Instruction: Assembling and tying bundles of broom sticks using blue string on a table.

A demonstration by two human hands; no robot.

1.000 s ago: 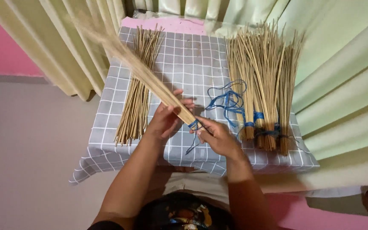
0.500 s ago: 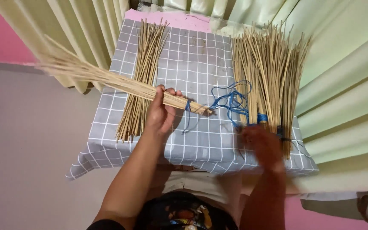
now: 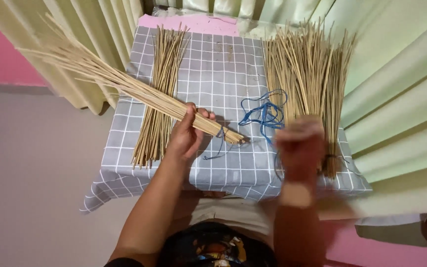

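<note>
both my forearms are bare to the elbow, no sleeves, watch or rings that i can see. my left hand [image 3: 186, 138] is sharp, my right hand [image 3: 300, 146] blurred. below, a dark top with a colourful print.

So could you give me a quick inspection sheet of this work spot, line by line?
Surface: grey checked cloth over a small table.
Job's things: stick bundle gripped in left hand, its tied end over the cloth.
Clutter: loose sticks on the left; stick bundles on the right.
Grippers: right hand blurred, closed, by the right bundles.
Cables: blue string, tangled.
Surroundings: pale green curtains, pink wall.
</note>
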